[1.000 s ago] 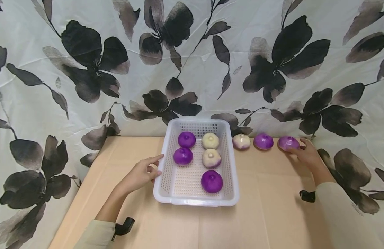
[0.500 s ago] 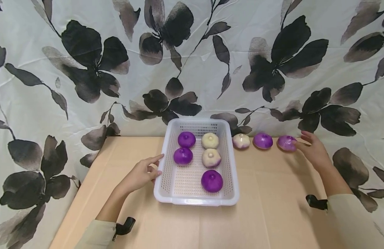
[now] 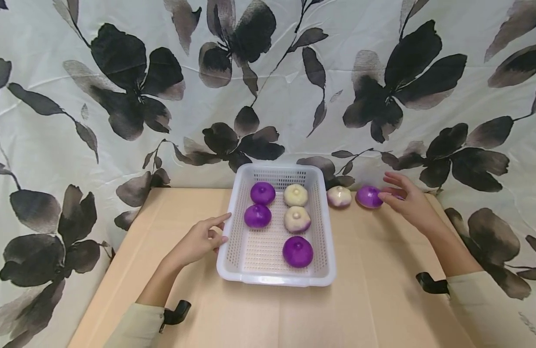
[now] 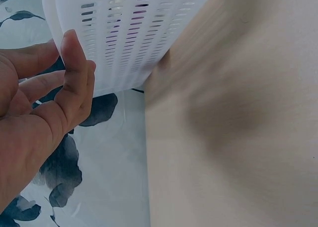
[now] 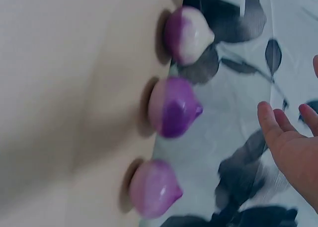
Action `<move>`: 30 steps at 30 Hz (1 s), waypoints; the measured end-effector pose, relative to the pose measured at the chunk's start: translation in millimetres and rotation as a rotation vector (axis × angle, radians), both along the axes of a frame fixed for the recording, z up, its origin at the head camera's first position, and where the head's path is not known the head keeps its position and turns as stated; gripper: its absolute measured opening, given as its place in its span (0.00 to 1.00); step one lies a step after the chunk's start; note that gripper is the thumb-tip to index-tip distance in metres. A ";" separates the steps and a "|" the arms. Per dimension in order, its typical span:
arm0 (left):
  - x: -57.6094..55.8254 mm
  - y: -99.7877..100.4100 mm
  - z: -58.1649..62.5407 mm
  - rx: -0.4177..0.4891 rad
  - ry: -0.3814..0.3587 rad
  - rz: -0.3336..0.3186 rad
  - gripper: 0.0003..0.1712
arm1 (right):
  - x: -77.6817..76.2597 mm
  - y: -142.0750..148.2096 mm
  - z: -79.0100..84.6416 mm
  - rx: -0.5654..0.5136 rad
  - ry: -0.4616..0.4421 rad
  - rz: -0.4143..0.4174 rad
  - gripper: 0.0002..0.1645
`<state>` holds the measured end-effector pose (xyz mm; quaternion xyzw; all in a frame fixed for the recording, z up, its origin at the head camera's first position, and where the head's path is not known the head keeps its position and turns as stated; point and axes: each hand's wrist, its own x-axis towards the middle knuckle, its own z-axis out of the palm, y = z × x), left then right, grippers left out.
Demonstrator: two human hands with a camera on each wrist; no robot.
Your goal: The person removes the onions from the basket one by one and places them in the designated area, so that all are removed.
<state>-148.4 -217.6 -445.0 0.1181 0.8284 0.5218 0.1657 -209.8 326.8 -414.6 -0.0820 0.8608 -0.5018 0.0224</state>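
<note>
My left hand (image 3: pixel 195 244) holds the left rim of a white perforated plastic basket (image 3: pixel 224 261), fingertips at the edge in the left wrist view too. Inside the basket sit three purple onions (image 3: pixel 297 252) and two whitish ones (image 3: pixel 296 195). To the right of the basket, a row of onions lies along the back: a white-and-purple onion (image 3: pixel 339 196), a purple onion (image 3: pixel 369 196) and a lighter purple onion (image 5: pixel 155 188), mostly hidden by my right hand in the head view. My right hand (image 3: pixel 407 200) hovers above the row with loosely spread fingers, holding nothing; the right wrist view shows it apart from the onions.
The light tan table (image 3: pixel 276 314) spreads in front of and beside the basket. Behind its back edge hangs a white cloth (image 3: pixel 302 121) with a dark floral print. A black wrist camera (image 3: pixel 432 283) sits at my right cuff.
My right hand has let go of the rightmost onion, lifted off, then moved left over the row. My left hand stays on the basket rim, and the onions keep their places.
</note>
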 end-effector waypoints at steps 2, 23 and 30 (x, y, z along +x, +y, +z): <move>0.0 0.1 -0.6 -0.002 -0.001 -0.001 0.37 | -0.6 -10.7 2.7 0.022 0.019 0.027 0.44; -0.1 -1.9 -2.7 -0.014 0.024 -0.005 0.37 | -12.0 -128.0 15.1 0.006 -0.036 0.489 0.40; -1.4 -2.7 -2.5 -0.021 0.023 -0.006 0.37 | -10.7 -162.0 12.0 0.085 -0.070 0.633 0.35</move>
